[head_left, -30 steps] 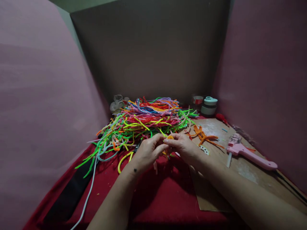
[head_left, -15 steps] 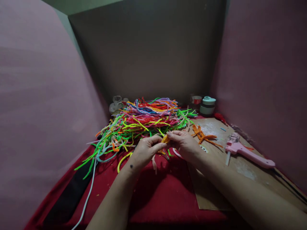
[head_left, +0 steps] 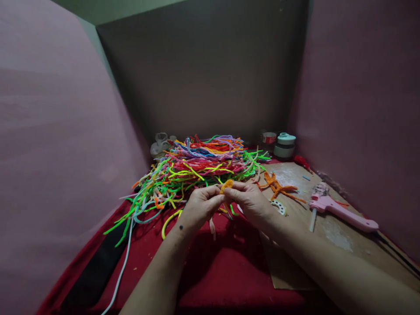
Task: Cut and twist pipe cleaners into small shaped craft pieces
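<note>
Between my two hands is a small curled yellow-orange pipe cleaner piece [head_left: 226, 186]. My left hand [head_left: 204, 203] pinches it from the left, thumb against the curled fingers. From the right, my right hand [head_left: 250, 199] grips it between thumb and index finger. The fingertips partly cover it, so its full shape is hidden. Just beyond the hands lies a big heap of coloured pipe cleaners [head_left: 203, 164]. To the right of my right hand, a bundle of orange pipe cleaners [head_left: 278, 187] and a white ring with dark dots [head_left: 278, 207] rest on a board.
A pink glue gun [head_left: 341, 212] lies on the brown board [head_left: 328, 253] at the right. A mint-green lidded jar [head_left: 285, 145] stands behind. On the red cloth [head_left: 226, 271] at left are a black flat strip [head_left: 95, 275] and a white cord [head_left: 122, 271].
The yellow-orange piece has turned in my fingers and shows a more rounded edge on top. My right hand has shifted slightly, and more of the dotted ring shows.
</note>
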A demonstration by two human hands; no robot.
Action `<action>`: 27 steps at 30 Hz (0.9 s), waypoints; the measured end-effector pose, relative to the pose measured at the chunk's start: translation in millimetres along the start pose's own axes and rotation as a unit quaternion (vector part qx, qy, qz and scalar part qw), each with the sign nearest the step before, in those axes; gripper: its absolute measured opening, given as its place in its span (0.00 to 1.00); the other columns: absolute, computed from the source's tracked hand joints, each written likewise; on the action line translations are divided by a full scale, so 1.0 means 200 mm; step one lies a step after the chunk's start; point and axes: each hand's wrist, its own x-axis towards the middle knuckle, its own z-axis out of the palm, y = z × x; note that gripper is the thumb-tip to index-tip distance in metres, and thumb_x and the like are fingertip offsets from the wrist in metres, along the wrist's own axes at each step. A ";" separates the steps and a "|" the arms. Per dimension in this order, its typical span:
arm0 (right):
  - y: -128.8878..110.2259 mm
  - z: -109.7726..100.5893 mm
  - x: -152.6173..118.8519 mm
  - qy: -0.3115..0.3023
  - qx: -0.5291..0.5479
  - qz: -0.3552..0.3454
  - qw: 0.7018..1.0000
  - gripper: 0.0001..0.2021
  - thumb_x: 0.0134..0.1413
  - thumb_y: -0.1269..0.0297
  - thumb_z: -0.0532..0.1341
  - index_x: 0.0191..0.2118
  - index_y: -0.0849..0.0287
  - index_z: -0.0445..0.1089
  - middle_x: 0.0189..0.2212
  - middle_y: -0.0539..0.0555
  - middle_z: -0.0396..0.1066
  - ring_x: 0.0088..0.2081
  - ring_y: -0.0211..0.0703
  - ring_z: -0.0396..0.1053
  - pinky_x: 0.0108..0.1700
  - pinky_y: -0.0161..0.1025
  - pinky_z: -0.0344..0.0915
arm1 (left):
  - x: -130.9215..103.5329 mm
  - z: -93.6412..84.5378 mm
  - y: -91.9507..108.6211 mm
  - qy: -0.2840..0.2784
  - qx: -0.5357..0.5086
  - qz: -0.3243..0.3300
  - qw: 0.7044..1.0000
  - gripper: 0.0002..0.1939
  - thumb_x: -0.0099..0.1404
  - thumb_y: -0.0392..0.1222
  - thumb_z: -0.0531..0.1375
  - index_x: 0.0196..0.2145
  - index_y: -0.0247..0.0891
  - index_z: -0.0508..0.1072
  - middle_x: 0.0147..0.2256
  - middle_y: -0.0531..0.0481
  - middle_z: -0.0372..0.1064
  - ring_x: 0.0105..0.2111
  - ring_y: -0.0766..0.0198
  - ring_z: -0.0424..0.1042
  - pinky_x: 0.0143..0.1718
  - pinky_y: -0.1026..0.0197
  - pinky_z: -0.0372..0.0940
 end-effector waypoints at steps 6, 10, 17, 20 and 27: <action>-0.04 0.02 -0.03 0.016 -0.068 -0.007 0.998 0.11 0.44 0.60 0.64 0.23 0.63 0.69 0.21 0.47 0.63 0.24 0.31 0.57 0.29 0.33 0.53 | -0.01 -0.06 -0.01 0.001 -0.070 -0.034 0.997 0.13 0.53 0.47 0.61 0.32 0.35 0.70 0.18 0.57 0.63 0.12 0.75 0.56 0.13 0.70 0.47; -0.06 0.05 -0.06 -0.037 -0.087 0.047 0.994 0.11 0.44 0.59 0.63 0.24 0.64 0.69 0.19 0.47 0.63 0.22 0.30 0.55 0.26 0.33 0.50 | 0.00 -0.09 -0.03 0.015 -0.188 -0.027 0.982 0.14 0.53 0.45 0.62 0.36 0.36 0.71 0.21 0.57 0.62 0.15 0.77 0.56 0.16 0.72 0.47; -0.08 0.08 -0.07 -0.046 -0.146 0.096 0.983 0.15 0.40 0.55 0.65 0.24 0.65 0.71 0.19 0.49 0.65 0.23 0.33 0.58 0.29 0.35 0.52 | 0.00 -0.04 -0.03 -0.026 -0.220 -0.020 0.975 0.08 0.50 0.41 0.64 0.25 0.33 0.71 0.18 0.55 0.62 0.17 0.75 0.58 0.18 0.70 0.51; -0.08 0.08 -0.07 -0.049 -0.168 0.103 0.979 0.15 0.40 0.55 0.64 0.21 0.64 0.70 0.17 0.49 0.63 0.22 0.32 0.56 0.28 0.35 0.51 | 0.00 -0.03 -0.03 0.042 -0.137 0.002 0.990 0.08 0.53 0.42 0.62 0.25 0.34 0.71 0.18 0.55 0.62 0.18 0.73 0.59 0.19 0.69 0.52; -0.07 0.07 -0.06 -0.024 -0.158 0.098 0.982 0.13 0.41 0.59 0.62 0.17 0.64 0.67 0.15 0.48 0.61 0.19 0.31 0.54 0.25 0.34 0.49 | 0.00 0.00 -0.03 0.130 -0.050 0.047 0.989 0.08 0.54 0.42 0.60 0.29 0.35 0.72 0.21 0.55 0.64 0.19 0.73 0.60 0.20 0.70 0.54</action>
